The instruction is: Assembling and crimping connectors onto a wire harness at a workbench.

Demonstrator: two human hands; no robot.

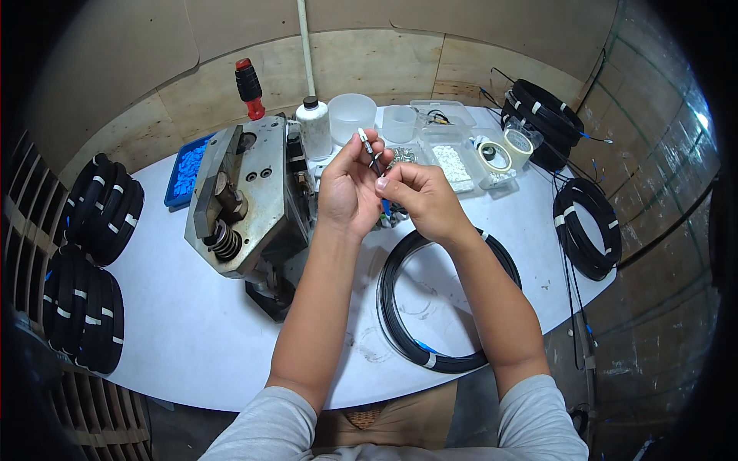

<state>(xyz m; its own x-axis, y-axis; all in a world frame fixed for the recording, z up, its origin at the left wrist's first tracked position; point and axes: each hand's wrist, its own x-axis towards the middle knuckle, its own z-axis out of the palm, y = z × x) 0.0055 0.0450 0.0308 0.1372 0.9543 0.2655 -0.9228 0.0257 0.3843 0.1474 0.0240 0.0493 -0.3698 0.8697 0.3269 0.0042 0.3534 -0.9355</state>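
Above the middle of the table, both hands come together around a slim cable connector [366, 143] with a white tip and a dark body. My left hand [346, 192] is palm up, its thumb and fingers closed around the connector, which points up and away. My right hand [425, 201] pinches at the connector's lower end, where the thin black cable seems to enter; the fingers hide the exact grip. A small blue piece [386, 206] shows just below the right thumb. A coil of black cable [390, 315] lies flat under my right forearm, bound with white tape.
A heavy metal press [261, 188] stands left of my hands, beside a blue tray [176, 201] of small blue parts. Behind are a white bottle [313, 127], plastic tubs [353, 117] and a box of white parts [452, 165]. Cable coils [91, 307] sit at both table ends.
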